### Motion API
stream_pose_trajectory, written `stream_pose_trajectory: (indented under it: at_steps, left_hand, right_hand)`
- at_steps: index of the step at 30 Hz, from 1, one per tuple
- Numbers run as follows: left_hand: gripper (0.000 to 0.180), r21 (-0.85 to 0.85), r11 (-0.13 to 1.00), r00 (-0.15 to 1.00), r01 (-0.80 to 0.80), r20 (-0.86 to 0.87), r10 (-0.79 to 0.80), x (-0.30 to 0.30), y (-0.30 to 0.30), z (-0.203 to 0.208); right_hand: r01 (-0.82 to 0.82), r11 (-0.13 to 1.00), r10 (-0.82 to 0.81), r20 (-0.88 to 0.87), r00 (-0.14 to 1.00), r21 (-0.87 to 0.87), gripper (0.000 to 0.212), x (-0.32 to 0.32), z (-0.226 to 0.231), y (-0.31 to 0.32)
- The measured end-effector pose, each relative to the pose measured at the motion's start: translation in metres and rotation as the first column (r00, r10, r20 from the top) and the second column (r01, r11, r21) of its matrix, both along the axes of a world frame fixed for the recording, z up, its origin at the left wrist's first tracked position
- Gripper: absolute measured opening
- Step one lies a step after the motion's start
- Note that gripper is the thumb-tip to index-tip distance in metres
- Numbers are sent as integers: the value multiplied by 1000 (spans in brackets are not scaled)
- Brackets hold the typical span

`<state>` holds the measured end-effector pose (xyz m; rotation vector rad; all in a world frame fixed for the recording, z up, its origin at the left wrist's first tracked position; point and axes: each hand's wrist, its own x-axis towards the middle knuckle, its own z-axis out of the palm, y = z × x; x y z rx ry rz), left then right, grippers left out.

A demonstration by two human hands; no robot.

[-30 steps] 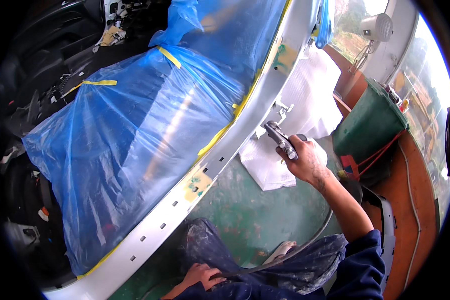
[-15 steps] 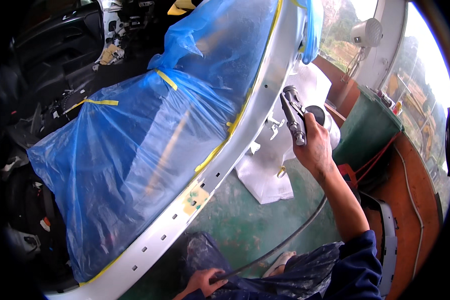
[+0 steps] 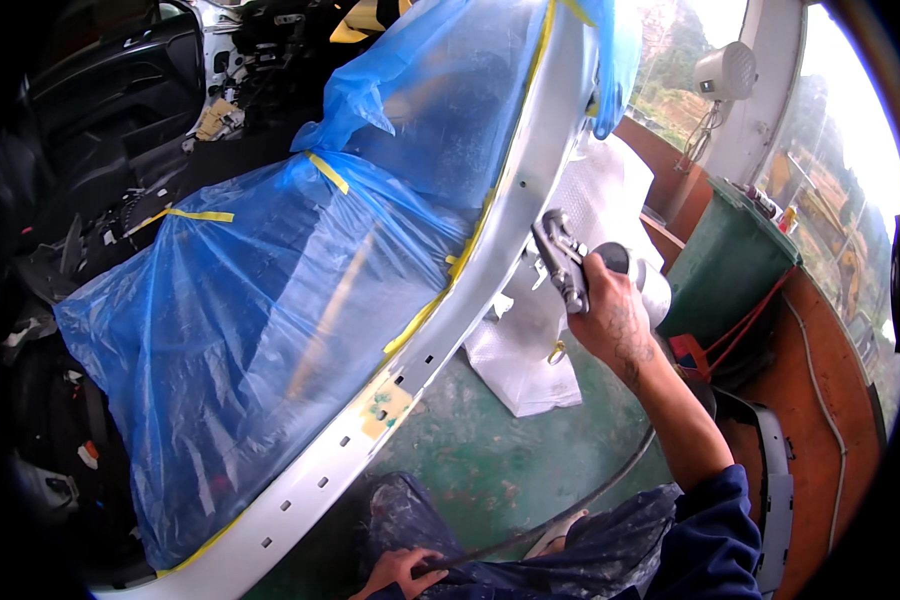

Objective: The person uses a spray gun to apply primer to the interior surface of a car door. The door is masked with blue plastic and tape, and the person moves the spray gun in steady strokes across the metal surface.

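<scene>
My right hand (image 3: 615,315) is closed round the handle of a metal spray gun (image 3: 560,262), with a pale cup (image 3: 653,290) beside my fingers. The gun's head is close to the grey-white car body frame (image 3: 470,280), apparently not touching it. From the gun's side, a dark hose (image 3: 615,483) curves down to my left hand (image 3: 400,573), whose fingers are closed round it near my lap. Blue masking film (image 3: 260,320), edged with yellow tape (image 3: 430,305), covers the car opening. A yellowish patch with green spots (image 3: 380,410) marks the frame's lower bend.
A green bin (image 3: 735,265) stands at the right by a brown wall (image 3: 800,420). White padded sheeting (image 3: 530,375) hangs beside the frame, over the green floor (image 3: 470,430). A grey curved trim part (image 3: 778,500) leans at lower right. The dark car interior (image 3: 80,200) is on the left.
My right hand has brought the spray gun a little left and down, nearer the frame. The gun is tilted slightly differently. My left hand still holds the hose; the view has shifted slightly.
</scene>
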<state>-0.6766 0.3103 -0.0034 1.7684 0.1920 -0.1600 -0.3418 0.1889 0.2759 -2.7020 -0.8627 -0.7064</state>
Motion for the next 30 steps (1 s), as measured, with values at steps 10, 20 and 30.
stream_pose_trajectory:
  at_steps: [10,20,30]
  left_hand:
    - [38,-22,999,999,-31,-11,31,-8,2,-5]
    - [32,226,955,980,-194,85,179,-34,36,-23]
    - [36,261,962,996,-75,62,61,-27,28,-19]
  right_hand:
    - [-181,975,193,-84,978,132,27,-1,16,2]
    - [93,605,242,-294,925,791,34,17,31,-18]
    - [-117,706,241,-82,967,698,23,20,24,-29]
